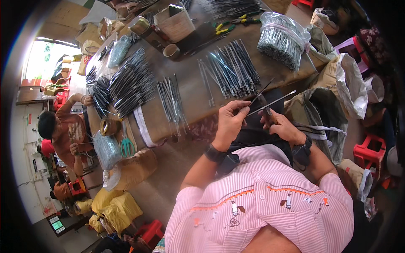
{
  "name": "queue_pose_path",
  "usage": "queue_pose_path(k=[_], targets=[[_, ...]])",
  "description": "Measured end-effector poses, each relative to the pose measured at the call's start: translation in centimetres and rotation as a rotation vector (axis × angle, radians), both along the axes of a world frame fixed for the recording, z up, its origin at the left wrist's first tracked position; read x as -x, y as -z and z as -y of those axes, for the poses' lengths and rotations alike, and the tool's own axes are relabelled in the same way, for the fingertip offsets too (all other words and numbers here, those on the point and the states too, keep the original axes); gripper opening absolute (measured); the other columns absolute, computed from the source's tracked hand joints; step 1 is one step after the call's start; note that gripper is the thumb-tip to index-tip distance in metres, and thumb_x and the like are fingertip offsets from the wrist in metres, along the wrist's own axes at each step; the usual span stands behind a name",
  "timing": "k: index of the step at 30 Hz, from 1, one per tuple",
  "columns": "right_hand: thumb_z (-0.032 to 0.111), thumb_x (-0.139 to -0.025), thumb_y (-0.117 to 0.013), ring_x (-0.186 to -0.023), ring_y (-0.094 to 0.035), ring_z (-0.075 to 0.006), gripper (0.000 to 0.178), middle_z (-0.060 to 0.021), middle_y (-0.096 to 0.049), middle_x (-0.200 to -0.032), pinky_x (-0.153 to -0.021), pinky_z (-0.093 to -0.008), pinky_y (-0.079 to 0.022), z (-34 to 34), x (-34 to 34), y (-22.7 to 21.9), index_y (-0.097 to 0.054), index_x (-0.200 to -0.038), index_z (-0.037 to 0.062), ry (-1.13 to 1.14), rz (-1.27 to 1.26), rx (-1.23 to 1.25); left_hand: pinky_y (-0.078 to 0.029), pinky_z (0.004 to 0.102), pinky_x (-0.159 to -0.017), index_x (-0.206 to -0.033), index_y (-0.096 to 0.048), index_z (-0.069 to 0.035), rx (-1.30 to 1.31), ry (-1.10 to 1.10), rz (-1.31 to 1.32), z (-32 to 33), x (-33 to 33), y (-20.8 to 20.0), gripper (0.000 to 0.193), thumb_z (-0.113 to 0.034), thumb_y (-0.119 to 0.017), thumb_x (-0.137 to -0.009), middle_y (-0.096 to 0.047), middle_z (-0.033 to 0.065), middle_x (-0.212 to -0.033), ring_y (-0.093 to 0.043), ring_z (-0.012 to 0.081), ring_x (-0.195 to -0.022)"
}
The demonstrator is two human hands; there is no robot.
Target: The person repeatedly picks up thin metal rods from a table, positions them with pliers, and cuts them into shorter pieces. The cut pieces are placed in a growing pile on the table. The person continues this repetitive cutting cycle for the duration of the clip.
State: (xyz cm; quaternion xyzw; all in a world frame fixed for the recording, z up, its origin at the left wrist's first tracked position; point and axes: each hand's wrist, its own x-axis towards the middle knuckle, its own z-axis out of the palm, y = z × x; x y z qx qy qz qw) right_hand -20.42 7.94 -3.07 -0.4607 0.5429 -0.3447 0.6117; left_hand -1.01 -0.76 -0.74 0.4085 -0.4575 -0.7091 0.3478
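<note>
From my remote post I see a pale wall [28, 164] curving down the left side, and daylight glaring white through an opening [47, 63] at upper left; window or doorway, I can't tell. A long brown worktable [190, 71] runs slantwise across the room, its top dully shiny. I make out greyish floor [168, 175] below it, a red plastic stool [368, 152] at right and another red stool [150, 231] near the lower edge

Over on the left — yellow bags [116, 207] heaped up, teal-handled scissors [126, 142] too! Across to the right — a bright red stool [365, 159]!
</note>
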Motion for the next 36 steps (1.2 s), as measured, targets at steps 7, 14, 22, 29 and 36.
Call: queue_pose_path(k=[7,14,22,29,36], targets=[[0.01,-0.072,-0.053,-0.087,-0.056,-0.0379,0.042,-0.0181,-0.056,-0.096,-0.073,-0.0401,-0.047,0.5,1.0,-1.0,-0.053,-0.114,0.0044,-0.172,-0.636,0.196,-0.042,0.0193,-0.049,-0.1,-0.067,0.002,0.067,0.005,0.067,0.3,-0.4,0.0,0.016,-0.004,-0.062,-0.086,-0.063,0.0005,-0.074,-0.052,0.0045,-0.054],[0.007,-0.071,-0.053,-0.076,-0.057,-0.0335,0.038,-0.0166,-0.059,-0.09,-0.071,-0.0359,-0.047,0.6,0.3,-0.7,-0.053,-0.109,0.0011,-0.036,-0.48,0.347,-0.038,0.0192,-0.045,-0.097,-0.067,0.002,0.019,-0.028,0.048,0.3,-0.3,-0.1,0.013,-0.002,-0.061,-0.086,-0.061,0.0004,-0.069,-0.049,0.0042,-0.051],[0.012,-0.073,-0.056,-0.087,-0.059,-0.0377,0.031,-0.0174,-0.061,-0.094,-0.076,-0.043,-0.048,0.8,0.4,-1.4,-0.058,-0.103,0.0031,-0.071,-0.74,0.451,-0.04,0.0198,-0.045,-0.098,-0.066,0.002,0.019,0.0,0.107,0.0,-0.3,-0.3,0.015,-0.004,-0.061,-0.086,-0.061,0.0015,-0.069,-0.05,0.0053,-0.05],[0.013,-0.073,-0.057,-0.078,-0.061,-0.0383,0.021,-0.0177,-0.063,-0.081,-0.071,-0.0444,-0.048,0.8,0.7,-0.7,-0.06,-0.093,0.0051,-0.061,-0.818,0.379,-0.039,0.0204,-0.045,-0.097,-0.065,0.003,0.012,0.01,0.138,-0.3,0.4,0.2,0.014,-0.005,-0.061,-0.086,-0.06,0.0016,-0.069,-0.05,0.0062,-0.05],[0.014,-0.074,-0.055,-0.079,-0.06,-0.0404,0.019,-0.0187,-0.063,-0.081,-0.072,-0.0466,-0.047,1.6,0.1,-1.2,-0.059,-0.091,0.0045,-0.028,-0.782,0.336,-0.048,0.0297,-0.068,-0.1,-0.064,0.002,0.442,0.032,0.455,-0.6,-1.0,-1.5,0.024,-0.015,-0.069,-0.084,-0.053,0.0099,-0.088,-0.057,0.018,-0.075]])
